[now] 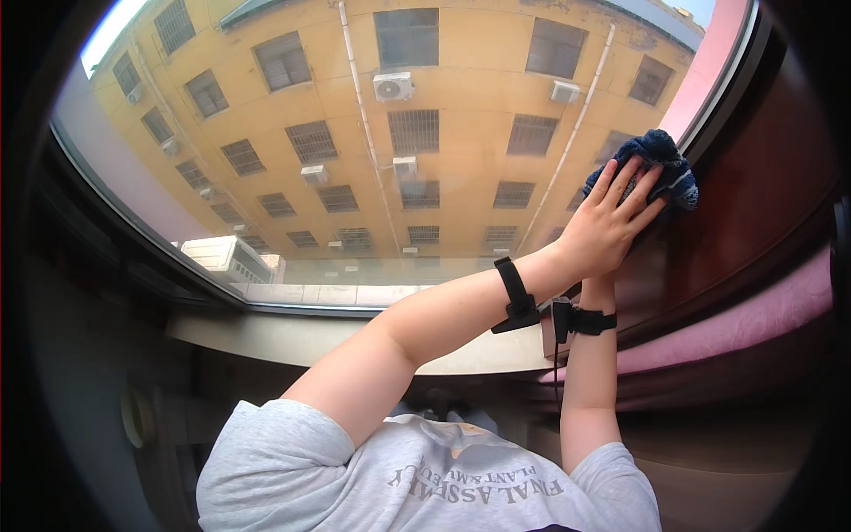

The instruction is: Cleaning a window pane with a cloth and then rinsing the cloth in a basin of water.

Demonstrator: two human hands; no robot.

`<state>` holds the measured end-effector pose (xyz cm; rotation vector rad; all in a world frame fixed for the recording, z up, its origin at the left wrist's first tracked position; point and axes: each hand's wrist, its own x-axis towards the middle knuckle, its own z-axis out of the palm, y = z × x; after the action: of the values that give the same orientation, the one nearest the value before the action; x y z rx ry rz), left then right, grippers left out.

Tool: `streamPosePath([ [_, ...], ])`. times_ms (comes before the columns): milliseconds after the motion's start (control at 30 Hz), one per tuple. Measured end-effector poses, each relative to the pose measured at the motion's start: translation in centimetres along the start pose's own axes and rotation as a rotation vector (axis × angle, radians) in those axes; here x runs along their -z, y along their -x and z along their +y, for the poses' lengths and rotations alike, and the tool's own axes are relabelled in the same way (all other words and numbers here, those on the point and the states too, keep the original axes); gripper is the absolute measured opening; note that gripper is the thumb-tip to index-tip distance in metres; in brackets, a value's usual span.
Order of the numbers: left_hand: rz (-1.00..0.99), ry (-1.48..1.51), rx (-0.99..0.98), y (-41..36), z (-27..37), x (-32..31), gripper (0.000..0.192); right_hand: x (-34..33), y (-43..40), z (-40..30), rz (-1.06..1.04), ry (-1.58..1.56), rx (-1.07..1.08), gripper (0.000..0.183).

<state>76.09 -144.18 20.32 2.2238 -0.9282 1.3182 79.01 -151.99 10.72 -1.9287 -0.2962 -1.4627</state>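
My left hand (pixel 615 213) reaches across to the right, with its fingers spread over a bunched navy-blue terry cloth (pixel 671 169). The cloth is pressed at the right side of the window, where the glass meets the dark frame (pixel 721 110). My left thumb is hidden. From below, my right forearm (pixel 590 372) rises to the same spot and passes behind my left hand. That hides my right hand, so what it holds or touches cannot be told. The window pane (pixel 459 219) fills the view before me.
A pale windowsill (pixel 299 336) runs below the glass. Pink curtain fabric (pixel 731 319) hangs at the right beside a dark red panel (pixel 764 179). Black straps circle both forearms, and a thin cable (pixel 556 372) hangs by the right one. Outside stands an air-conditioner unit (pixel 223 258).
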Motion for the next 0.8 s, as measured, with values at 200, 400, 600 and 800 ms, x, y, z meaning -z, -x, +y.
streamPosePath([
  [200, -0.255, -0.015, 0.050, 6.0, 0.3, -0.2, 0.050, -1.1, 5.1, -0.7, 0.001, -0.024, -0.147, 0.055],
  [400, -0.133, -0.174, 0.102, 11.0, -4.4, 7.4, 0.049, -7.1, 8.5, -10.4, -0.059, -0.077, -0.087, 0.055],
  [600, -0.021, -0.397, 0.238, 19.7, -12.8, 21.4, 0.043, -14.2, 10.8, -26.1, -0.179, -0.119, 0.157, 0.055],
  [800, 0.181, -0.327, 0.603, 28.7, -17.9, 29.7, 0.058, -20.0, 15.7, -37.8, -0.282, -0.104, 0.579, 0.050],
])
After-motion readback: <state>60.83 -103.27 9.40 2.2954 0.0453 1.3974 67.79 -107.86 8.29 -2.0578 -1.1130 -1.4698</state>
